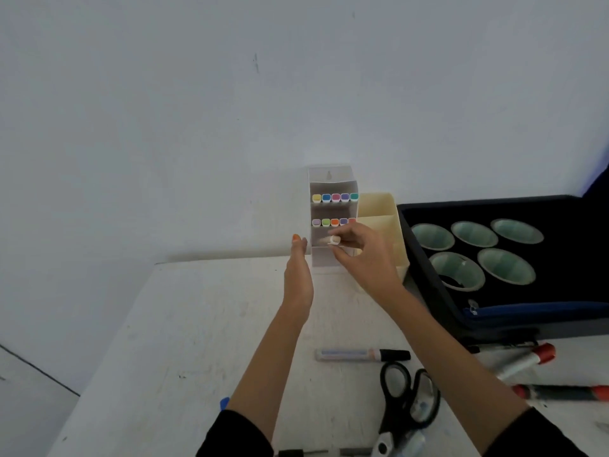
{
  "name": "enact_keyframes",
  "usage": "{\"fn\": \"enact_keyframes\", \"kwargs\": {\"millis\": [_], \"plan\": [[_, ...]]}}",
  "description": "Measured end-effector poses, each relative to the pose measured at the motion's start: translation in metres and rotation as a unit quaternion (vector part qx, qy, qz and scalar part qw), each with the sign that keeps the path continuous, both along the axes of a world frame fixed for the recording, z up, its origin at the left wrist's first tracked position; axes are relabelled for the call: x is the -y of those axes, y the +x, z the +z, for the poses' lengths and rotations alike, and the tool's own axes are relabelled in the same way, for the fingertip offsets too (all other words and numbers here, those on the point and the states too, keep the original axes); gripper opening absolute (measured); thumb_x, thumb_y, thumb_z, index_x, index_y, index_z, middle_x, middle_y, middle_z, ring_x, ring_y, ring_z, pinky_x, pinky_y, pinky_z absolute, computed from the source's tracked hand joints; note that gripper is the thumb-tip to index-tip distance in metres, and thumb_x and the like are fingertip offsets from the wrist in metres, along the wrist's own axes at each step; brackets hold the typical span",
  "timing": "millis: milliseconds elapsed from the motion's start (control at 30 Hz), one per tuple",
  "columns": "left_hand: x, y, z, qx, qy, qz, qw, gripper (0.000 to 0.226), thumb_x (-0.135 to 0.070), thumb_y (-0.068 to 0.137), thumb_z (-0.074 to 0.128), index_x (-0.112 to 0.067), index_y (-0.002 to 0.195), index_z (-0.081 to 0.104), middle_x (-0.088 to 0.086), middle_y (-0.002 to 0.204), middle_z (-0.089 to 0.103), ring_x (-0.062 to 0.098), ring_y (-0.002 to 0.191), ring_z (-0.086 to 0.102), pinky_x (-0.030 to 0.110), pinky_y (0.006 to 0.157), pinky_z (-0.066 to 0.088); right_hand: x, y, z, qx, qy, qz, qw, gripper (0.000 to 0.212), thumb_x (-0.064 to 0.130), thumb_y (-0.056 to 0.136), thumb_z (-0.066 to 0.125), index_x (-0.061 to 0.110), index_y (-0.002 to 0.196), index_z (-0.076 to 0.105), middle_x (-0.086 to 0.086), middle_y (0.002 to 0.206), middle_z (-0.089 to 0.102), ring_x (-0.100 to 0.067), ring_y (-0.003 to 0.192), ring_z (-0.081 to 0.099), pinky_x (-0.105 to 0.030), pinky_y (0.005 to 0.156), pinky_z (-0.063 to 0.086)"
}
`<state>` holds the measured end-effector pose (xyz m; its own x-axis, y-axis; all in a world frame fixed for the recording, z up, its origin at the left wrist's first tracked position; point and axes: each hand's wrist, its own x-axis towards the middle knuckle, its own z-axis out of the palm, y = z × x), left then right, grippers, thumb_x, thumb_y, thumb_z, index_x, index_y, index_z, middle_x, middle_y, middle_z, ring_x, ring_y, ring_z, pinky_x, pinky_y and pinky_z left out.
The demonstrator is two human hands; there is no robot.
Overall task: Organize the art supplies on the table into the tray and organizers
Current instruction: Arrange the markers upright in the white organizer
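My right hand [359,255] pinches a marker [333,240] end-on at the lowest shelf of the rack [333,179], likely to slot it under the two filled rows. My left hand [298,275], fingers straight, rests against the rack's left side, probably to steady it.

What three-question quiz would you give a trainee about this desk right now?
1. True or false: the scissors lie on the table, touched by neither hand.
2. At which shelf of the white marker organizer is the right hand holding its marker? A top, B second, C third.
3. How many round cups sit in the dark tray?
Key: 1 true; 2 C; 3 five.
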<state>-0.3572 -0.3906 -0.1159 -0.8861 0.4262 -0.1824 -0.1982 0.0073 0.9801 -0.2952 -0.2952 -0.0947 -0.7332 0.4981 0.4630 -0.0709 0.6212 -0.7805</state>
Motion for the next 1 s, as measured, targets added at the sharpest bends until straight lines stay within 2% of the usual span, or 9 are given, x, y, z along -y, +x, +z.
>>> {"fn": "enact_keyframes", "kwargs": {"millis": [100, 200, 333, 467, 600, 733, 800, 900, 1000], "plan": [[-0.002, -0.01, -0.003, 0.012, -0.011, -0.03, 0.999, 0.063, -0.058, 0.095, 0.011, -0.026, 0.143, 0.036, -0.004, 0.153, 0.028, 0.018, 0.142, 0.019, 0.04, 0.115, 0.009, -0.002, -0.018, -0.006, 0.088, 0.043, -0.009, 0.995, 0.022, 0.015, 0.083, 0.069, 0.012, 0.106, 0.068, -0.001, 0.105, 0.069, -0.01, 0.095, 0.062, -0.015, 0.087, 0.044], [-0.002, -0.017, -0.007, 0.009, -0.003, -0.032, 0.999, 0.066, -0.058, 0.095, 0.009, -0.024, 0.14, 0.043, -0.002, 0.149, 0.037, 0.015, 0.14, 0.027, 0.041, 0.115, 0.008, -0.005, -0.031, -0.014, 0.144, 0.059, -0.004, 0.988, 0.029, 0.017, 0.086, 0.066, 0.01, 0.114, 0.066, -0.005, 0.113, 0.067, -0.018, 0.104, 0.061, -0.017, 0.09, 0.039], [-0.003, -0.02, -0.011, 0.009, 0.009, -0.022, 1.0, 0.065, -0.055, 0.096, 0.012, -0.021, 0.134, 0.052, -0.001, 0.139, 0.051, 0.013, 0.132, 0.04, 0.04, 0.115, 0.012, -0.007, -0.045, -0.025, 0.165, 0.039, -0.012, 0.985, 0.031, 0.017, 0.087, 0.064, 0.008, 0.117, 0.064, -0.007, 0.117, 0.066, -0.022, 0.107, 0.06, -0.018, 0.092, 0.037], [-0.006, -0.022, -0.013, 0.009, 0.013, 0.0, 1.0, 0.061, -0.054, 0.097, 0.017, -0.021, 0.131, 0.055, 0.0, 0.135, 0.055, 0.013, 0.129, 0.044, 0.037, 0.114, 0.013, -0.007, -0.053, -0.03, 0.173, 0.037, -0.015, 0.984, 0.031, 0.017, 0.088, 0.063, 0.006, 0.117, 0.064, -0.009, 0.116, 0.066, -0.024, 0.105, 0.061, -0.02, 0.093, 0.039], [-0.007, -0.02, -0.014, -0.001, 0.017, 0.0, 1.0, 0.062, -0.054, 0.097, 0.016, -0.02, 0.134, 0.051, 0.0, 0.138, 0.052, 0.014, 0.132, 0.041, 0.038, 0.115, 0.013, -0.009, -0.054, -0.029, 0.163, 0.056, 0.0, 0.985, 0.028, 0.014, 0.087, 0.064, 0.005, 0.113, 0.066, -0.01, 0.113, 0.067, -0.024, 0.103, 0.062, -0.02, 0.091, 0.041], [0.0, -0.016, -0.007, 0.004, -0.019, -0.043, 0.999, 0.061, -0.056, 0.096, 0.013, -0.026, 0.142, 0.038, -0.002, 0.149, 0.036, 0.017, 0.14, 0.029, 0.042, 0.116, 0.012, -0.011, -0.049, -0.028, 0.221, 0.111, 0.008, 0.969, 0.039, 0.009, 0.091, 0.057, 0.009, 0.129, 0.053, -0.008, 0.131, 0.057, -0.025, 0.119, 0.053, -0.025, 0.103, 0.036], [0.006, -0.009, -0.003, 0.013, -0.047, -0.021, 0.999, 0.057, -0.052, 0.097, 0.021, -0.024, 0.145, 0.032, 0.002, 0.151, 0.031, 0.021, 0.139, 0.029, 0.043, 0.114, 0.018, -0.006, -0.035, -0.024, 0.206, 0.111, -0.009, 0.972, 0.043, 0.009, 0.091, 0.057, 0.01, 0.133, 0.048, -0.006, 0.135, 0.053, -0.023, 0.123, 0.05, -0.022, 0.104, 0.033], [0.023, 0.016, 0.001, -0.003, -0.058, 0.008, 0.998, 0.04, -0.036, 0.098, 0.04, -0.022, 0.135, 0.044, 0.003, 0.139, 0.046, 0.02, 0.127, 0.044, 0.038, 0.105, 0.037, 0.006, -0.001, -0.02, 0.132, 0.093, -0.019, 0.987, 0.035, 0.006, 0.089, 0.059, 0.01, 0.123, 0.057, -0.007, 0.122, 0.061, -0.017, 0.107, 0.057, -0.013, 0.09, 0.036], [0.046, 0.049, 0.004, -0.011, -0.04, 0.014, 0.999, 0.026, -0.02, 0.097, 0.044, -0.019, 0.119, 0.057, 0.002, 0.119, 0.061, 0.016, 0.11, 0.058, 0.027, 0.085, 0.047, 0.015, 0.043, -0.015, 0.152, 0.022, 0.02, 0.988, 0.024, 0.008, 0.089, 0.059, 0.015, 0.112, 0.064, 0.002, 0.103, 0.066, -0.006, 0.085, 0.06, -0.008, 0.074, 0.046]]}}
